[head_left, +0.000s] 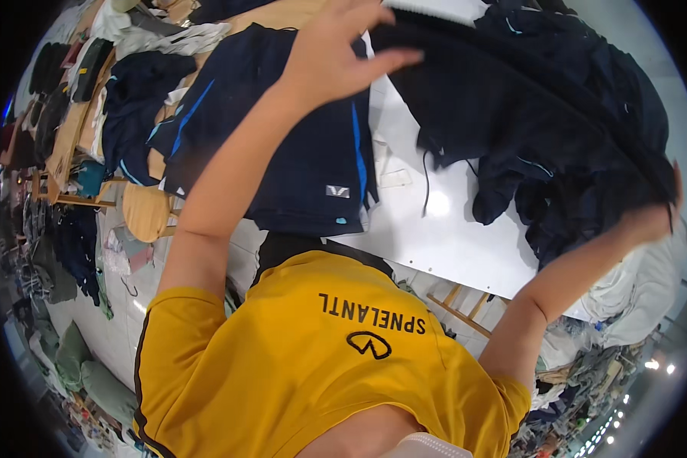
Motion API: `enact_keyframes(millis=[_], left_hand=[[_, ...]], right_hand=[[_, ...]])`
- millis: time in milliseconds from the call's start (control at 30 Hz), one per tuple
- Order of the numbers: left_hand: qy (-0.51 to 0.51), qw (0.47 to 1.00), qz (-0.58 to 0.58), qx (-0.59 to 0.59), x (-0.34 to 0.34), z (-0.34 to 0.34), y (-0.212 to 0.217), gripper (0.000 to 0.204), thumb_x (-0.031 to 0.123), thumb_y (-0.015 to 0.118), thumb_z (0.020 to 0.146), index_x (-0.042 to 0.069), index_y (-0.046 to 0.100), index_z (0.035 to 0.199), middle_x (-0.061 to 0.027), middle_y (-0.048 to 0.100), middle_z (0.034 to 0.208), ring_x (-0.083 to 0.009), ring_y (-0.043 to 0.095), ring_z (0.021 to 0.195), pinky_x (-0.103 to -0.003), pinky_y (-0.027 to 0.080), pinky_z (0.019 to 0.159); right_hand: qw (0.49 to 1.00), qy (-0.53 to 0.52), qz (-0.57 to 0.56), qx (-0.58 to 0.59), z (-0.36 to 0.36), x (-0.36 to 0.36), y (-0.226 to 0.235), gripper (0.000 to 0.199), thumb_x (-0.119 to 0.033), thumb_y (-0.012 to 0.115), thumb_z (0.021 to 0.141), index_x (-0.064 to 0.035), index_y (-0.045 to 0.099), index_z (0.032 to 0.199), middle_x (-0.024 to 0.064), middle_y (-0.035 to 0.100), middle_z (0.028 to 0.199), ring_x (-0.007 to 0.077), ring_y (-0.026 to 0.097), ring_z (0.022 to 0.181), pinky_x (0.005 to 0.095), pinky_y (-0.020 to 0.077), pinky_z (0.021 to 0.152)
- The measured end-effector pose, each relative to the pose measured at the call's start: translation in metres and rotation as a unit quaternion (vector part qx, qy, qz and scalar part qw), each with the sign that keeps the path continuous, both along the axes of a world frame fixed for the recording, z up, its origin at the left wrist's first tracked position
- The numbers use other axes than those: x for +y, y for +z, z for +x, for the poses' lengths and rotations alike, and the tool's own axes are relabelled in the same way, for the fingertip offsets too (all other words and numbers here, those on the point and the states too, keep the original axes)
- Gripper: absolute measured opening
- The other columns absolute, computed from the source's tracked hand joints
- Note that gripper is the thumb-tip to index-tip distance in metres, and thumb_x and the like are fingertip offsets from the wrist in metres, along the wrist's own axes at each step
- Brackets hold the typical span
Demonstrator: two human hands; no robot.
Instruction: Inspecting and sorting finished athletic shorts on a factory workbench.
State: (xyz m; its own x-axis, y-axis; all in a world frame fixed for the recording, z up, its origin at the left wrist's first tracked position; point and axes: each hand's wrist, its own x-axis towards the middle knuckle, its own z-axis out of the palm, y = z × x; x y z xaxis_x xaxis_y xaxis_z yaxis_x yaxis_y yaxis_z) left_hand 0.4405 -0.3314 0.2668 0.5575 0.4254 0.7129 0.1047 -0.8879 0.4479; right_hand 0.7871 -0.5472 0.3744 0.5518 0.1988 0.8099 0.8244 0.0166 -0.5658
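A dark navy garment [504, 91] stretches between my hands over the white table, its long edge lifted and blurred. At its left end, my left hand [332, 49] has thumb and fingers spread wide, the thumb lying over the cloth. My right hand [653, 221], smeared by motion, is closed on the garment's far right end. Below my left forearm lies a pair of navy shorts [290, 160] with bright blue side stripes and a small silver patch. A thin dark cord [426, 179] hangs from the lifted cloth. Part of the garment's shape is hidden in folds.
More crumpled navy clothing [626, 84] is heaped on the right of the white table [450, 244]. Another dark garment [133, 99] lies at the left by a wooden stool [146, 212]. Pale cloth [626, 294] is piled beneath my right arm. Clothes and bags crowd the floor.
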Motion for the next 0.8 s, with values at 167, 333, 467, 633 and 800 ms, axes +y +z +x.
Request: enact_keyframes(millis=[167, 333, 467, 633, 800], left_hand=[[-0.390, 0.752, -0.231, -0.479, 0.005, -0.035, 0.033, 0.030, -0.003, 0.059, 0.083, 0.008, 0.039, 0.104, -0.0009, 0.041, 0.095, -0.0080, 0.042, 0.085, -0.019, 0.035, 0.074], [-0.001, 0.939, -0.130, -0.319, -0.001, -0.141, 0.057, 0.043, 0.014, 0.067, 0.077, 0.012, 0.046, 0.114, -0.0146, 0.052, 0.113, -0.0224, 0.056, 0.094, -0.029, 0.047, 0.078], [-0.016, 0.944, -0.125, -0.304, 0.004, -0.193, 0.061, 0.060, 0.008, 0.064, 0.072, 0.010, 0.037, 0.125, -0.0161, 0.055, 0.108, -0.0224, 0.057, 0.092, -0.030, 0.046, 0.081], [-0.003, 0.955, -0.201, -0.217, 0.047, -0.259, 0.050, 0.077, -0.004, 0.061, 0.067, 0.007, 0.028, 0.136, -0.0163, 0.056, 0.107, -0.0217, 0.056, 0.094, -0.032, 0.042, 0.087], [0.002, 0.949, -0.311, 0.047, 0.154, -0.265, -0.027, 0.049, 0.004, 0.063, 0.076, 0.007, 0.049, 0.123, -0.0061, 0.050, 0.125, -0.0175, 0.039, 0.123, -0.034, 0.022, 0.105]], right_hand=[[0.966, 0.190, 0.125, -0.120, -0.011, -0.061, 0.045, 0.053, -0.049, 0.054, 0.075, 0.0031, 0.064, 0.084, 0.0171, 0.064, 0.082, 0.0274, 0.063, 0.077, 0.0394, 0.0517, 0.072], [0.921, 0.387, 0.040, -0.011, -0.110, -0.056, 0.038, 0.048, -0.046, 0.072, 0.059, -0.0022, 0.060, 0.074, 0.0094, 0.060, 0.071, 0.0196, 0.056, 0.063, 0.0337, 0.0412, 0.056], [0.698, 0.700, -0.023, 0.153, -0.120, -0.037, 0.012, 0.061, -0.036, 0.094, 0.024, -0.0100, 0.050, 0.058, -0.0041, 0.044, 0.049, 0.0094, 0.039, 0.038, 0.0276, 0.0197, 0.037], [0.892, 0.383, -0.182, 0.153, -0.197, 0.027, -0.074, 0.055, -0.031, 0.077, 0.050, 0.0042, 0.057, 0.088, 0.0082, 0.056, 0.081, 0.0204, 0.052, 0.077, 0.0309, 0.0407, 0.072], [0.797, 0.410, -0.330, 0.295, -0.230, 0.146, -0.144, 0.018, -0.008, 0.061, 0.082, -0.0004, 0.057, 0.098, -0.0007, 0.056, 0.085, 0.0066, 0.050, 0.080, 0.0200, 0.0394, 0.074]])
